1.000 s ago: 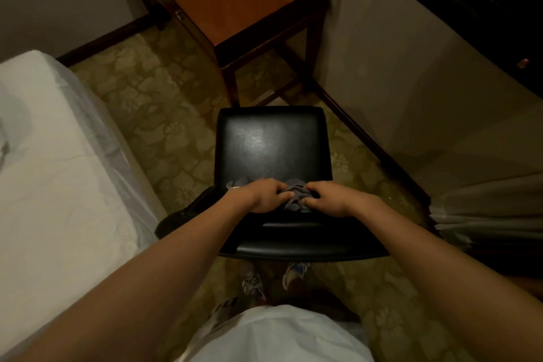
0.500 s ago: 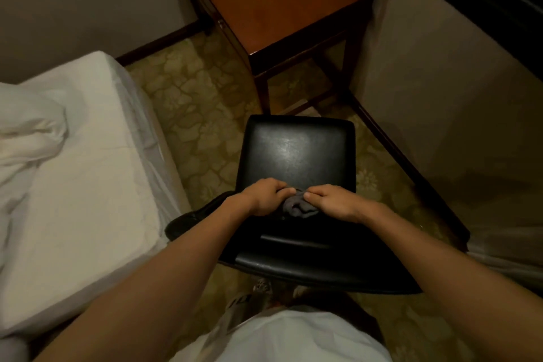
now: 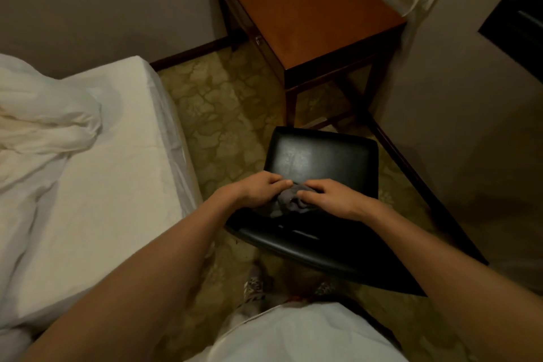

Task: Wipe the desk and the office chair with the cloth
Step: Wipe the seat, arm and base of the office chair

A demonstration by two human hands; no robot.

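The grey cloth lies bunched on the black chair seat, on the side nearest the person. The left hand and right hand meet over it, fingers curled and pinching its folds, probably to gather it into a firm wiping pad. The wooden counter stands just beyond the chair, within easy reach

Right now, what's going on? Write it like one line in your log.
stage: chair | left hand: grips cloth | right hand: grips cloth | cloth: bunched on chair | desk: no hand on it
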